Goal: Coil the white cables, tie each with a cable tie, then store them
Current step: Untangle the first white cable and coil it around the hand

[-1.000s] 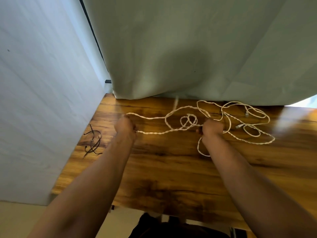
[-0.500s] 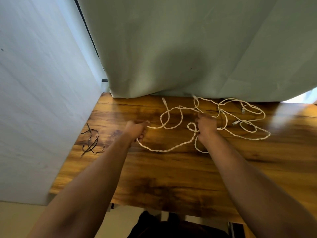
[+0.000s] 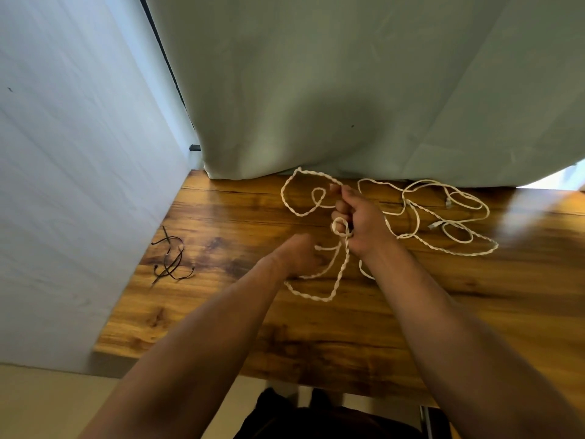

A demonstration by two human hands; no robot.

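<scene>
I see one tangle of twisted white cable (image 3: 339,274). My left hand (image 3: 296,255) and right hand (image 3: 362,224) both grip it.

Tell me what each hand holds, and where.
Both grip the white cable: right hand bunches loops in its fist, left hand holds a nearby strand.

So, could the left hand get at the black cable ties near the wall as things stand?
Probably yes. The black cable ties lie on bare table left of the left hand, nothing between them; but it grips the white cable and would need to let go first.
</scene>
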